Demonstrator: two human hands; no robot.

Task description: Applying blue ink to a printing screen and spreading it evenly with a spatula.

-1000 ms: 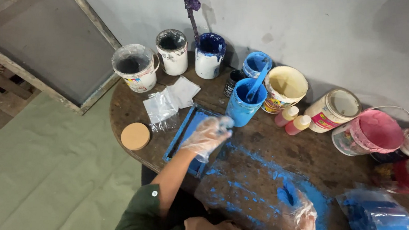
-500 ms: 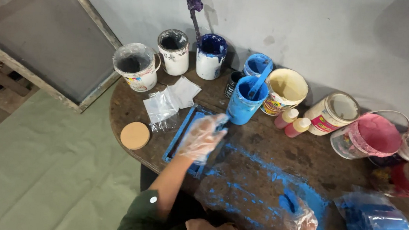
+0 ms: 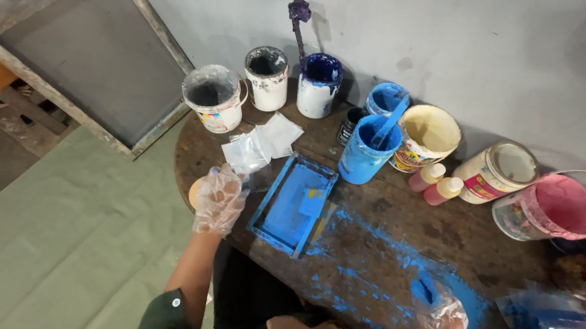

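Note:
My left hand (image 3: 220, 197), in a clear plastic glove, hovers with spread fingers over a round tan lid (image 3: 193, 193) at the left edge of the dark round table (image 3: 439, 236). Just to its right lies a flat blue tray (image 3: 282, 215) with a small blue square card (image 3: 312, 201) in it. My right hand (image 3: 443, 327), also gloved and smeared with blue, rests low on the paint-streaked tabletop. A blue blob (image 3: 422, 290) sits at its fingertips. Whether it grips anything is unclear.
Paint tubs line the wall: a white bucket (image 3: 214, 97), a white pot (image 3: 266, 77), a dark-blue pot with a stick (image 3: 319, 85), a blue cup with a stirrer (image 3: 368, 148), a cream tub (image 3: 430, 135) and a pink bucket (image 3: 552, 207). Clear bags (image 3: 260, 144) lie behind the tray. A framed screen (image 3: 87, 54) leans at left.
My left hand has moved from over the blue tray leftward to the tan lid at the table's edge. My right hand has stayed in place.

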